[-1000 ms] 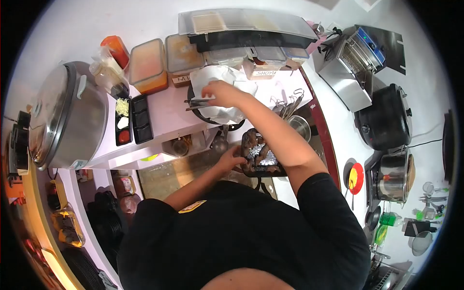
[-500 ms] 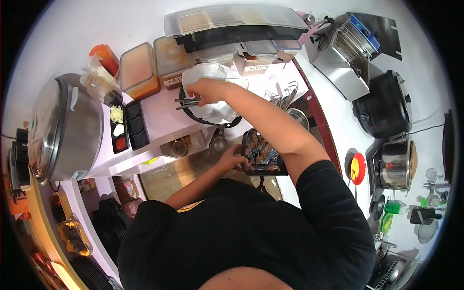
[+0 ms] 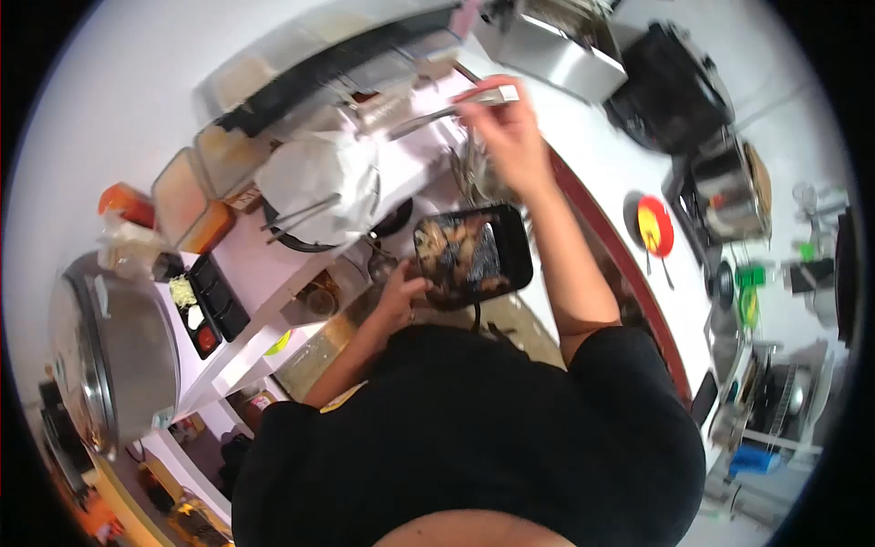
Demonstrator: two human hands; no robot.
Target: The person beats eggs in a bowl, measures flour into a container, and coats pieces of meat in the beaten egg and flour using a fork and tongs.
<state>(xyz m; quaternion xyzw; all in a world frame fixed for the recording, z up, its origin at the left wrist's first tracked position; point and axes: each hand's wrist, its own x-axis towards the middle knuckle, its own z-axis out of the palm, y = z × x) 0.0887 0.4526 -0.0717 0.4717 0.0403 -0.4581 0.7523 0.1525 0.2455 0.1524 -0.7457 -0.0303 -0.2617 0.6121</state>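
Note:
My left hand [image 3: 398,296] is closed on the near left edge of a black rectangular tray [image 3: 517,251], which holds dark, glossy pieces of what looks like raw meat or fish [image 3: 456,246]. Raised over the counter's right end, my right hand [image 3: 510,128] grips a long metal utensil [image 3: 424,121] with a pale end; motion blur hides its exact kind. A pair of tongs [image 3: 305,217] lies across a dark-rimmed bowl or pan [image 3: 314,244] lined with white paper [image 3: 319,178]. Several metal utensils [image 3: 472,171] stand just below my right hand.
Lidded food containers [image 3: 187,201] line the wall. At the left are a black compartment tray [image 3: 219,296] and a large metal pot [image 3: 137,346]. Across the right counter stand a steel fryer [image 3: 570,59], a black cooker [image 3: 670,91], a steel pot [image 3: 729,187] and a red plate [image 3: 658,214].
My right hand has left the tongs at the paper-lined bowl and moved right, now holding another metal utensil. The view has turned. My left hand still holds the tray.

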